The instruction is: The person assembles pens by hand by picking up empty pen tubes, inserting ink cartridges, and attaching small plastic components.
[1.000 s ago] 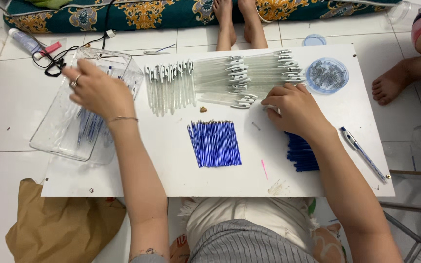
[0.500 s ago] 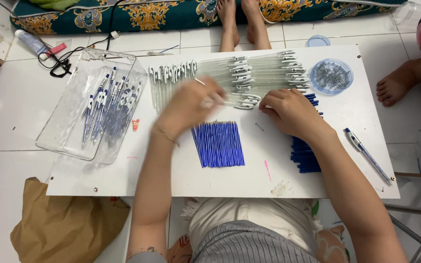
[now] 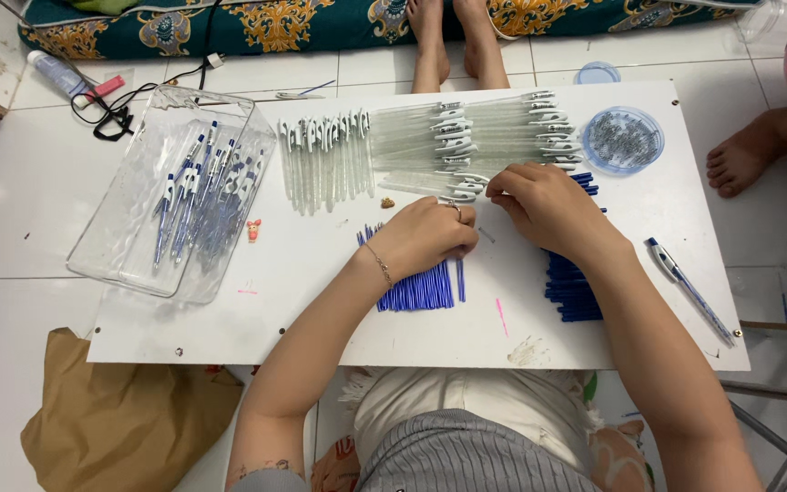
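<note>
Left hand (image 3: 425, 239) curled over loose blue ink refills (image 3: 416, 290) at counter (image 3: 321, 310) centre; right hand (image 3: 544, 205) at 2 o'clock, pinching near clear pen barrels (image 3: 466, 146), contents hidden. Could scatter refills toward 6 o'clock edge through a wrist nudge.

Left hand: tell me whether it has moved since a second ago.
Yes. The left hand was over the clear plastic tray at the board's left end; it has swung right, to the pile of blue refills mid-board, beside the right hand.
</note>
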